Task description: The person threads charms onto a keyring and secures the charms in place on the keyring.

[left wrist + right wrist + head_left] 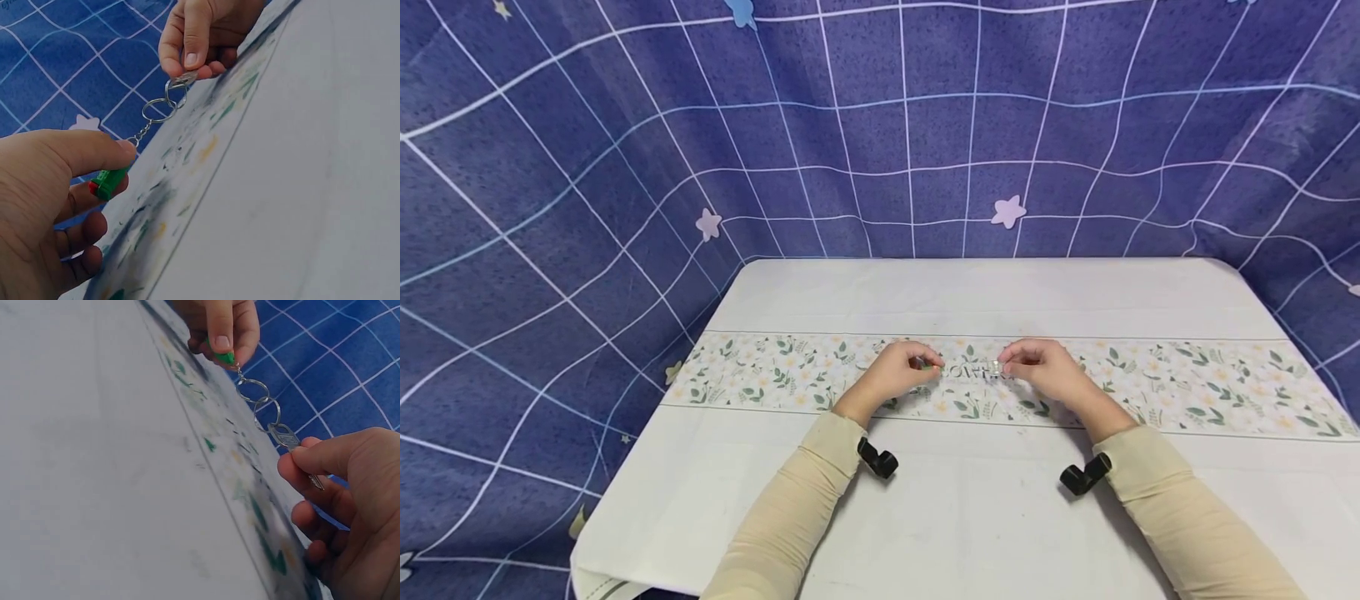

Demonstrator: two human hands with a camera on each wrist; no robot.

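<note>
In the head view both hands are above the floral band of the table cover, a short way apart. Between thumb and forefinger, my left hand (897,372) pinches a small green and red key-chain charm (111,182). A short chain (144,130) runs from the charm to a metal ring (252,379), which is linked with a second ring (255,415). The head of a silver key (287,438) hangs on that second ring. My right hand (1051,372) pinches the key, its toothed blade showing past the fingertips. The rings stretch across the gap between the hands.
A white cover (880,292) with a band of flowers and leaves lies over the table. Behind and to the left hangs a blue curtain (865,133) with a line grid and stars. A black wrist mount (878,458) sits at each sleeve cuff.
</note>
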